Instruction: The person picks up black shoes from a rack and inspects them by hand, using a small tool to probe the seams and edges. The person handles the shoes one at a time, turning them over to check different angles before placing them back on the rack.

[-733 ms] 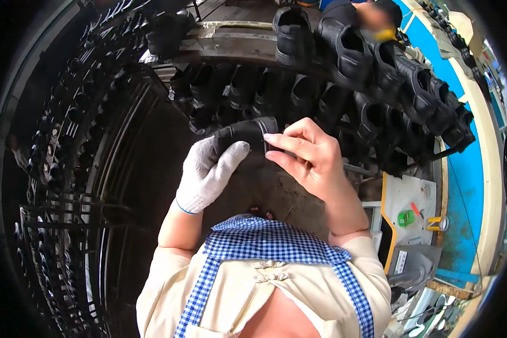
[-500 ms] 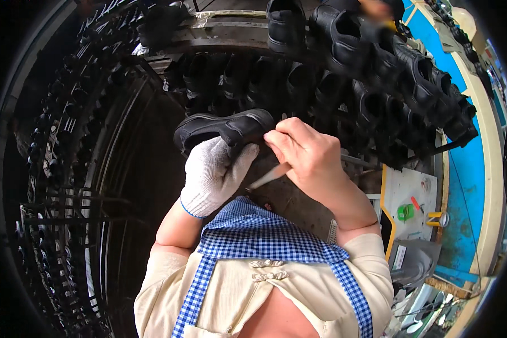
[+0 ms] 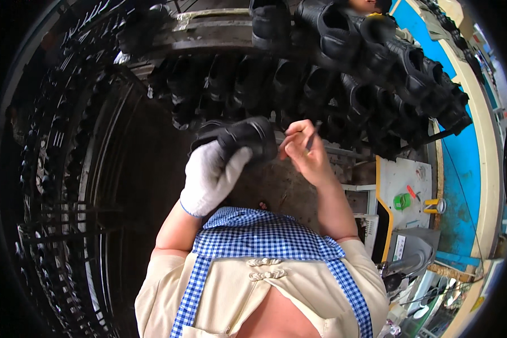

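A black shoe [image 3: 252, 135] is gripped by my left hand [image 3: 207, 176], which wears a white knit glove with a blue-edged cuff. The gloved thumb presses the shoe's side, and the other fingers are partly hidden by it. The shoe is slightly smeared by motion. Just to its right, apart from it, is my bare right hand [image 3: 308, 160], its fingers curled round a slim pen-like tool [image 3: 314, 135]. A thin dark end of that tool sticks up between the fingers; its exact kind I cannot make out.
Ahead, rows of black shoes [image 3: 290, 79] fill a rack with a metal rail [image 3: 208, 36]. Another loaded rack [image 3: 56, 169] runs along the left. At right stand a white table [image 3: 403, 183] with a green container [image 3: 401, 201], a yellow roll-like item [image 3: 432, 206] and a grey machine [image 3: 414, 250].
My right hand has drawn away from the shoe to the right, and the tool in it has swung from pointing down-left to pointing up. The shoe has tilted in my left hand.
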A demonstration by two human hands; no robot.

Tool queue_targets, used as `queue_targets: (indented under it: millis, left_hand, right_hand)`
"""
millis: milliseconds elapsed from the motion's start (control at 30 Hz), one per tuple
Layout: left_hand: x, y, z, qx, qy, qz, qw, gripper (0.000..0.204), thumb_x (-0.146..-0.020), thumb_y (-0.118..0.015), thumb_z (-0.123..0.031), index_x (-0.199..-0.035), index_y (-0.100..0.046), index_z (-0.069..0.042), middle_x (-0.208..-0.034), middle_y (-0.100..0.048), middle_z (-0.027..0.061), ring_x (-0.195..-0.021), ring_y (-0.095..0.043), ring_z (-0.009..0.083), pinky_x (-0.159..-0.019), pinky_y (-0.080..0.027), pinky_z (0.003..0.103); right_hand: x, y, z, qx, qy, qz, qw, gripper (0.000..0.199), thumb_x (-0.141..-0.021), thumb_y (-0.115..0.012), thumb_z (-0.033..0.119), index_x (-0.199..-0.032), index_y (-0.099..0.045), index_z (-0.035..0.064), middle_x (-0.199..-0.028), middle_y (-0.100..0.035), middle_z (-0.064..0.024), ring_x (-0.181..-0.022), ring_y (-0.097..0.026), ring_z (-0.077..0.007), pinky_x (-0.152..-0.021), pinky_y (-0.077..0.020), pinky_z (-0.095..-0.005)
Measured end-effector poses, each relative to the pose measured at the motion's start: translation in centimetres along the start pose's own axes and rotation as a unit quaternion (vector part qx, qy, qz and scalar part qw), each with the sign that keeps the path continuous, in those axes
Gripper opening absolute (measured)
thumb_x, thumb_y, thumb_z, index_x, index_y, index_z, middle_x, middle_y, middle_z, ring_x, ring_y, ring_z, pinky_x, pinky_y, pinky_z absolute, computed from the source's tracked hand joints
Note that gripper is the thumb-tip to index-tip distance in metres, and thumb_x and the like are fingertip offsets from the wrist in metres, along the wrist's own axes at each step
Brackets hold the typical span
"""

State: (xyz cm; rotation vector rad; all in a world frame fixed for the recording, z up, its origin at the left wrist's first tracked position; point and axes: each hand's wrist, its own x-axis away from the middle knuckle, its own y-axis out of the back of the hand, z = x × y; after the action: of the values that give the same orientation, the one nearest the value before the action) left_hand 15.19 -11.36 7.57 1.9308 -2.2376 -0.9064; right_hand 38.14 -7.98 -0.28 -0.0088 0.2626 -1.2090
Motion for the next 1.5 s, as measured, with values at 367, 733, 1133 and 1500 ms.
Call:
queue_targets:
  millis: [367,733,1133,1500]
  left_hand:
    - [-0.2,4.4,1.9,-0.034,-0.319,0.126,0.939,0.040,-0.078,-0.081,-0.019,-0.114,-0.070,-0.003,-0.097,-0.071,0.0121,-0.091,-0.070,0.0301,-0.079,-0.057,0.038]
    - [-0.5,8.2,8.4,0.291,0.055,-0.113,0.948,0.088,-0.081,-0.086,-0.017,-0.151,-0.035,-0.002,-0.147,-0.046,0.0164,-0.130,-0.053,0.0256,-0.105,-0.048,0.037]
    - [-3.0,11.3,11.7,0.281,0.084,-0.118,0.949,0.082,-0.090,-0.075,-0.012,-0.156,-0.027,-0.006,-0.152,-0.042,0.0158,-0.141,-0.041,0.0260,-0.115,-0.037,0.040]
    - [-0.5,10.2,16.6,0.164,0.120,0.093,0.975,0.055,-0.095,-0.070,-0.023,-0.141,-0.050,0.000,-0.128,-0.065,0.0127,-0.117,-0.061,0.0187,-0.101,-0.049,0.033]
  right_hand:
    - [-0.6,-4.4,-10.6,-0.455,-0.209,0.002,0.866,0.066,-0.096,-0.060,0.052,-0.143,-0.050,0.0066,-0.128,-0.065,-0.0156,-0.109,-0.069,-0.0232,-0.081,-0.0616,-0.0355]
    - [-0.8,-4.2,-15.9,-0.283,-0.304,0.083,0.906,0.073,-0.088,-0.073,0.045,-0.142,-0.052,0.0012,-0.136,-0.061,-0.0172,-0.116,-0.065,-0.0237,-0.096,-0.0566,-0.0419]
    - [-5.7,-10.0,-12.8,-0.424,-0.220,-0.090,0.874,0.060,-0.101,-0.048,0.043,-0.137,-0.049,-0.0044,-0.123,-0.061,-0.0281,-0.094,-0.068,-0.0354,-0.078,-0.0601,-0.0418]
    - [-20.1,-12.5,-0.9,-0.546,-0.098,0.019,0.832,0.079,-0.097,-0.045,0.069,-0.132,-0.051,-0.0017,-0.123,-0.061,-0.0181,-0.058,-0.055,-0.0099,-0.036,-0.0338,-0.0147]
